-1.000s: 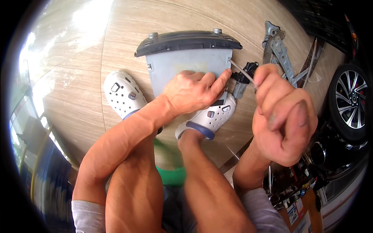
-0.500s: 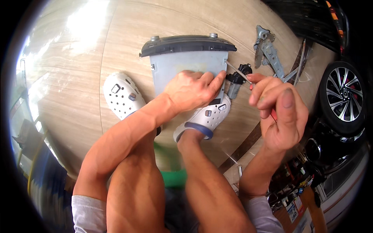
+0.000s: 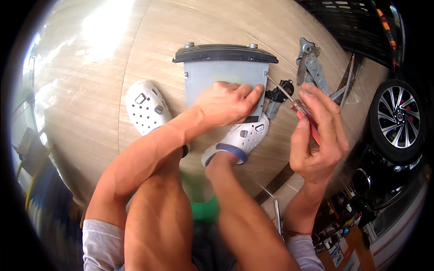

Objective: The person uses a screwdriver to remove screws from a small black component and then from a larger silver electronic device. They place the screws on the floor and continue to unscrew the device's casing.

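The thumb and fingers of the right hand (image 3: 320, 135), right of centre, are clamped on the red handle of a screwdriver (image 3: 312, 127), whose shaft slants up-left to the casing's right edge. The left hand (image 3: 228, 104), mid-frame, lies on the pale metal casing (image 3: 199, 79) with its fingers curled close together; whether they grip it I cannot tell. The casing sits at upper centre, its dark, two-knobbed front panel (image 3: 226, 54) facing the top. Just right of it lies a black-and-grey motor (image 3: 273, 108); farther upper right, a toothed metal bracket (image 3: 313, 67). White clogs (image 3: 148, 106) stand below left and right. A spoked wheel (image 3: 398, 119) fills the right side.
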Demonstrator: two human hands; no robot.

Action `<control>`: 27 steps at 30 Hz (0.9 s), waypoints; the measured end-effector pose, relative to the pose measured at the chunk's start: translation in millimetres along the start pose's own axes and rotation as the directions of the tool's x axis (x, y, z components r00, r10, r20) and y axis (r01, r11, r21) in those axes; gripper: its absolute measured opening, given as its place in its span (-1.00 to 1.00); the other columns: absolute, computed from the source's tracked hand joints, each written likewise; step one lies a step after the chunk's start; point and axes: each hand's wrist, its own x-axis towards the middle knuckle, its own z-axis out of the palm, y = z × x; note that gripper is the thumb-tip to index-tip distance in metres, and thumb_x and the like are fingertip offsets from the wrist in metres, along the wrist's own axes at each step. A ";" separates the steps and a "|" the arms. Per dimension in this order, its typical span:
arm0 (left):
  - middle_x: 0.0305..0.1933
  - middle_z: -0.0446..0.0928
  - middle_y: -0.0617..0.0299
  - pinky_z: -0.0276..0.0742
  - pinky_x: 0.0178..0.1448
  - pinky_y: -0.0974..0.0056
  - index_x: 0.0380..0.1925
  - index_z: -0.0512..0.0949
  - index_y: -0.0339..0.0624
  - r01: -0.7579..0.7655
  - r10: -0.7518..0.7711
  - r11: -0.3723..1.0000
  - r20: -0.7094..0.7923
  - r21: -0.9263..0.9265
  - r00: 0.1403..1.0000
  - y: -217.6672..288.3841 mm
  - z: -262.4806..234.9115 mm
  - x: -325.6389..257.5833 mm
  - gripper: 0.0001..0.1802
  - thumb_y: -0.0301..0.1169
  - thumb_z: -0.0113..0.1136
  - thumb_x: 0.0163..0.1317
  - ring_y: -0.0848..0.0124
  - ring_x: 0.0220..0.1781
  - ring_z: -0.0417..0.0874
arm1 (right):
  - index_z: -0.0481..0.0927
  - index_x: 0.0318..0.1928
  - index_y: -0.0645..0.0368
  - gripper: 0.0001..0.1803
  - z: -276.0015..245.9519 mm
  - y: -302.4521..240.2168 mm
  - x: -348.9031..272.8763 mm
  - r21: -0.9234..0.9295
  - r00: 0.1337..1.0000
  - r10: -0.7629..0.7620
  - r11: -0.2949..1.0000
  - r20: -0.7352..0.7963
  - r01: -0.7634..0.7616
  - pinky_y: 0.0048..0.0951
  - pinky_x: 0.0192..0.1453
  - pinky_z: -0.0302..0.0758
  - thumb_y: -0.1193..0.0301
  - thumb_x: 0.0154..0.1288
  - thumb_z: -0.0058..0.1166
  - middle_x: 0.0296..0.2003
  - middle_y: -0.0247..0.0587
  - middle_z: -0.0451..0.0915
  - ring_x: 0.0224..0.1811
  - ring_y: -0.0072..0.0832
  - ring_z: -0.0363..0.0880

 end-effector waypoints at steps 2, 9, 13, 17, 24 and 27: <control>-0.41 0.55 0.24 0.66 -0.42 0.18 0.10 0.58 -0.33 0.006 -0.006 1.000 0.005 -0.010 1.000 0.1 -2.0 0.5 -0.50 -0.33 0.22 0.16 0.30 -0.44 0.72 | 0.66 0.07 0.39 -0.72 -2.5 -4.8 0.3 0.012 0.999 0.032 0.999 0.028 -0.032 -0.48 -0.15 0.72 0.66 0.40 0.05 -0.16 0.05 0.73 -0.19 -0.22 0.79; -0.45 0.52 0.27 0.63 -0.48 0.22 0.06 0.61 -0.29 -0.012 0.012 1.000 -0.055 0.012 0.998 1.0 1.6 2.8 -0.54 -0.32 0.24 0.18 0.32 -0.49 0.69 | 0.66 0.03 0.42 -0.73 10.0 17.2 11.7 -0.062 0.984 -0.003 0.998 -0.180 -0.008 -0.46 -0.24 0.68 0.45 0.49 0.15 -0.22 0.01 0.75 -0.31 -0.40 0.77; -0.48 0.51 0.29 0.61 -0.49 0.22 0.03 0.62 -0.25 -0.013 0.015 0.999 -0.073 0.036 0.997 -0.8 1.4 1.2 -0.59 -0.30 0.26 0.21 0.33 -0.54 0.66 | 0.66 0.02 0.42 -0.77 7.7 4.8 7.3 0.084 0.975 0.182 0.982 -0.128 -0.172 -0.51 -0.27 0.66 0.55 0.44 0.16 -0.21 0.03 0.74 -0.28 -0.45 0.76; -0.55 0.41 0.33 0.50 -0.60 0.26 0.02 0.62 -0.19 -0.047 0.051 0.999 -0.170 0.023 0.984 -2.0 8.1 2.9 -0.57 -0.34 0.36 0.13 0.38 -0.65 0.57 | 0.64 0.07 0.42 -0.70 12.2 6.6 7.2 0.194 0.937 0.300 0.944 -0.177 -0.266 -0.51 -0.32 0.68 0.63 0.33 0.25 -0.16 0.04 0.73 -0.24 -0.43 0.75; -0.58 0.40 0.35 0.49 -0.60 0.27 -0.02 0.63 -0.17 -0.035 0.041 0.999 -0.203 0.032 0.978 0.1 8.5 4.8 -0.62 -0.34 0.39 0.15 0.38 -0.66 0.56 | 0.56 0.19 0.46 -0.55 9.8 10.2 2.3 0.124 0.970 0.192 0.977 -0.150 -0.175 -0.48 -0.31 0.71 0.72 0.27 0.17 -0.03 0.09 0.69 -0.17 -0.36 0.75; -0.54 0.44 0.33 0.53 -0.56 0.25 -0.03 0.64 -0.17 -0.008 0.004 1.000 -0.186 -0.023 0.982 1.7 5.4 4.4 -0.67 -0.31 0.34 0.22 0.33 -0.61 0.59 | 0.44 0.30 0.44 -0.50 9.8 14.0 4.1 0.112 0.969 0.190 0.978 -0.159 -0.174 -0.52 -0.22 0.68 0.64 0.36 0.14 0.02 0.14 0.67 -0.14 -0.38 0.74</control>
